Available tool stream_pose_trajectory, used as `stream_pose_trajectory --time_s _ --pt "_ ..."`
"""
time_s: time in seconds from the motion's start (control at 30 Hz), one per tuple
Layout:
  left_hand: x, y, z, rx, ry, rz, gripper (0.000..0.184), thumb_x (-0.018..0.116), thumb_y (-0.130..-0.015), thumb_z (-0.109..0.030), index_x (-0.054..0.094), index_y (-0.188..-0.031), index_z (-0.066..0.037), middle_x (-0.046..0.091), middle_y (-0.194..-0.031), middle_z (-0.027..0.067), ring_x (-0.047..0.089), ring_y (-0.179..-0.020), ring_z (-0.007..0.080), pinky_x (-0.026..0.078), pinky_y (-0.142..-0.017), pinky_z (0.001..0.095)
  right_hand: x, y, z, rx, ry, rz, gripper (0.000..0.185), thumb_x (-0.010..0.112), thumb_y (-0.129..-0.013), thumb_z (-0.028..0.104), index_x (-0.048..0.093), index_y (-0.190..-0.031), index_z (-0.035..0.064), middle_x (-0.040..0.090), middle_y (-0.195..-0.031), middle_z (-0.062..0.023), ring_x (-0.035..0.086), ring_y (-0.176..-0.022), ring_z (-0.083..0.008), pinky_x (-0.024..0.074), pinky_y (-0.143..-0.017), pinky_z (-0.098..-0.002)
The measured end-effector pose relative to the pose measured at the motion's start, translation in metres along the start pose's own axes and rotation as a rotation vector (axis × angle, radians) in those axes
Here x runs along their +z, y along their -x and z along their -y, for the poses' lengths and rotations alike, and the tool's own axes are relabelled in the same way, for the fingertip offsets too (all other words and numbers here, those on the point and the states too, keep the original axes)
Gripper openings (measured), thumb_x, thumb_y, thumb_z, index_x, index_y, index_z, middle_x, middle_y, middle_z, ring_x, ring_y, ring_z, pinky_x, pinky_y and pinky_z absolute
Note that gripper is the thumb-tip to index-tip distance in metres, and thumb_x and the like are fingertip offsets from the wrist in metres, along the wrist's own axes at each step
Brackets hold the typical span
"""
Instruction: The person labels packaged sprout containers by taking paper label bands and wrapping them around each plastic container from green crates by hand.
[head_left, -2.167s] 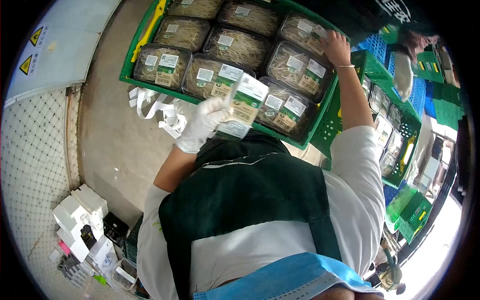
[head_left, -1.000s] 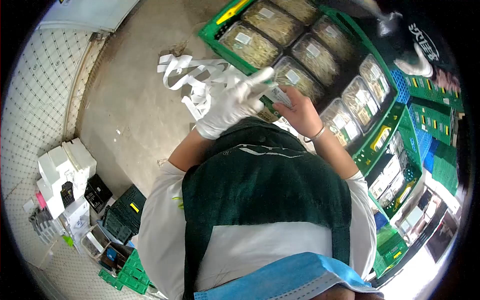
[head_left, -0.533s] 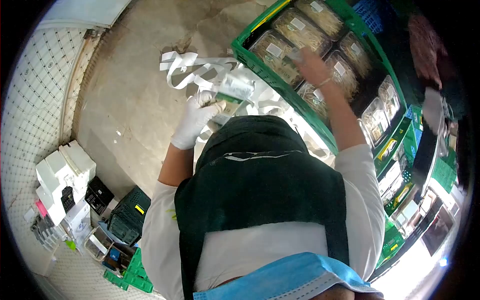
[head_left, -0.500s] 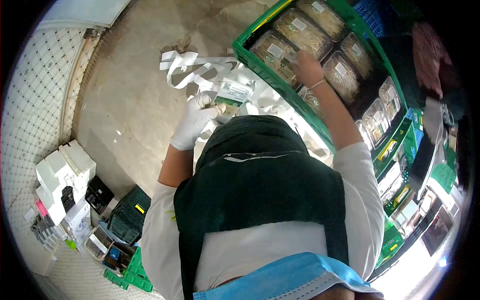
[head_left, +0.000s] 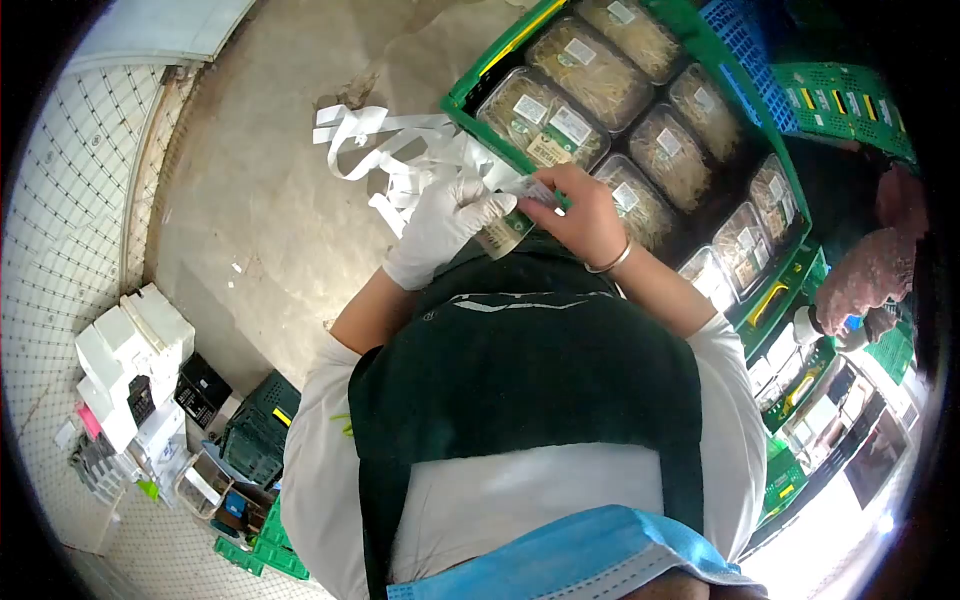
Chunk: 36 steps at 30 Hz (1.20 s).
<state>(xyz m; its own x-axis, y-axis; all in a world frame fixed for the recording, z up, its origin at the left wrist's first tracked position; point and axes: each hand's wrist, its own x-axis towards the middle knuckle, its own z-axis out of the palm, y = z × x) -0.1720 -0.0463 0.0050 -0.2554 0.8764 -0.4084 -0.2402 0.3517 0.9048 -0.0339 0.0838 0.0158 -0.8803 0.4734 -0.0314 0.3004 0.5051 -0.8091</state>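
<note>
My left hand (head_left: 440,230), in a white glove, is closed on a stack of printed labels (head_left: 505,235) in front of my apron. My bare right hand (head_left: 585,222), with a band at the wrist, pinches a label (head_left: 530,188) at the top of the stack. Just beyond the hands stands a green crate (head_left: 488,143) with several clear plastic tubs of pale, thin sprout-like strands. The closest tub (head_left: 590,150) bears white labels and a printed label on its lid. Other tubs (head_left: 590,75) carry a white label each.
Curled white backing strips (head_left: 375,150) lie by the crate on the concrete floor (head_left: 260,200). White boxes (head_left: 130,350) and a dark green crate (head_left: 255,430) stand at the left. More green crates (head_left: 840,100) are at the right, near another person's sleeve (head_left: 865,275).
My right hand has drawn back from the closest tub to the labels in my left hand. A label now shows on that tub where the hand was. My left hand has shifted right.
</note>
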Motion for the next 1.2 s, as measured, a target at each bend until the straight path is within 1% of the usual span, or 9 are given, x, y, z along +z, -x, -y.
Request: stream_pose_trajectory --time_s 0.1,0.17,0.37,0.53,0.7,0.9,1.03,1.1,1.2 --pt "0.005 -0.01 -0.004 -0.042 -0.029 -0.018 0.018 0.058 -0.078 -0.014 0.058 -0.087 0.001 0.056 -0.071 0.0015 0.049 -0.066 0.0071 0.041 -0.061 0.0213 -0.022 -0.01 -0.039 -0.208 0.19 -0.203 0.014 0.065 -0.067 0.019 0.062 -0.075 0.0076 0.059 -0.07 -0.0097 0.057 -0.064 -0.0231 0.0459 -0.058 -0.0316" --pt "0.007 -0.015 -0.001 -0.04 -0.053 -0.08 0.022 0.06 -0.076 -0.016 0.059 -0.091 0.0 0.056 -0.071 0.0007 0.051 -0.067 0.0082 0.042 -0.062 0.0233 -0.073 -0.047 -0.064 0.095 0.182 -0.284 0.014 0.06 -0.071 0.023 0.06 -0.071 0.0092 0.059 -0.071 -0.0085 0.056 -0.058 -0.0251 0.0453 -0.055 -0.0341" --pt "-0.022 -0.008 0.023 -0.091 0.021 -0.206 0.029 0.053 -0.071 -0.003 0.054 -0.099 0.002 0.057 -0.093 0.0069 0.053 -0.082 0.0115 0.042 -0.072 0.0243 -0.051 -0.1 -0.204 0.023 0.997 -0.222 0.036 0.053 -0.077 0.034 0.047 -0.102 0.0081 0.055 -0.094 -0.012 0.052 -0.089 -0.0313 0.043 -0.073 -0.0413" --pt "-0.027 -0.004 0.014 -0.178 0.172 -0.061 0.034 0.058 -0.069 -0.005 0.053 -0.102 0.002 0.058 -0.087 0.0054 0.055 -0.078 0.0125 0.043 -0.069 0.0243 -0.043 -0.085 -0.187 0.27 1.013 -0.215 0.069 0.047 -0.076 0.051 0.02 -0.132 0.0208 0.023 -0.132 -0.01 0.029 -0.116 -0.0304 0.0263 -0.092 -0.0449" --pt "-0.02 -0.001 0.013 -0.144 0.149 -0.12 0.029 0.059 -0.071 -0.007 0.054 -0.099 0.002 0.058 -0.092 0.0074 0.054 -0.08 0.0125 0.042 -0.072 0.0247 -0.037 -0.076 -0.171 0.25 1.073 -0.168 0.068 0.046 -0.074 0.056 0.03 -0.128 0.0158 0.029 -0.128 -0.0099 0.031 -0.113 -0.0317 0.0282 -0.089 -0.0469" --pt "-0.009 -0.008 0.006 0.013 0.187 -0.305 0.027 0.053 -0.077 -0.004 0.052 -0.104 0.0 0.056 -0.093 0.0051 0.052 -0.083 0.0122 0.039 -0.078 0.0252 0.024 -0.026 -0.135 -0.134 0.855 -0.061 0.063 0.056 -0.07 0.05 0.043 -0.117 0.0097 0.041 -0.118 -0.0121 0.037 -0.109 -0.0269 0.0322 -0.086 -0.043" --pt "0.0 -0.011 -0.012 0.025 0.124 -0.288 0.027 0.051 -0.079 -0.003 0.052 -0.105 0.001 0.056 -0.094 0.0052 0.052 -0.084 0.0121 0.04 -0.077 0.0242 0.01 -0.026 -0.114 0.102 0.913 -0.006 0.06 0.057 -0.071 0.048 0.045 -0.115 0.0086 0.046 -0.113 -0.0119 0.041 -0.106 -0.0229 0.035 -0.085 -0.0379" --pt "0.008 -0.016 -0.016 0.02 0.126 -0.273 0.026 0.051 -0.079 -0.003 0.052 -0.104 0.002 0.056 -0.094 0.0051 0.052 -0.084 0.012 0.041 -0.077 0.024 -0.019 -0.031 -0.081 0.369 -0.517 0.164 0.052 0.06 -0.073 0.039 0.048 -0.111 0.0061 0.054 -0.099 -0.0105 0.051 -0.092 -0.0195 0.0398 -0.078 -0.0309" --pt "0.015 -0.029 -0.013 0.074 -0.007 -0.173 0.027 0.053 -0.077 -0.001 0.053 -0.104 0.002 0.056 -0.096 0.0052 0.053 -0.085 0.0115 0.042 -0.076 0.0236 -0.024 -0.021 -0.026 0.09 -0.203 0.088 0.034 0.064 -0.071 0.016 0.051 -0.1 0.0025 0.058 -0.078 -0.0086 0.054 -0.068 -0.0156 0.0435 -0.062 -0.0268"
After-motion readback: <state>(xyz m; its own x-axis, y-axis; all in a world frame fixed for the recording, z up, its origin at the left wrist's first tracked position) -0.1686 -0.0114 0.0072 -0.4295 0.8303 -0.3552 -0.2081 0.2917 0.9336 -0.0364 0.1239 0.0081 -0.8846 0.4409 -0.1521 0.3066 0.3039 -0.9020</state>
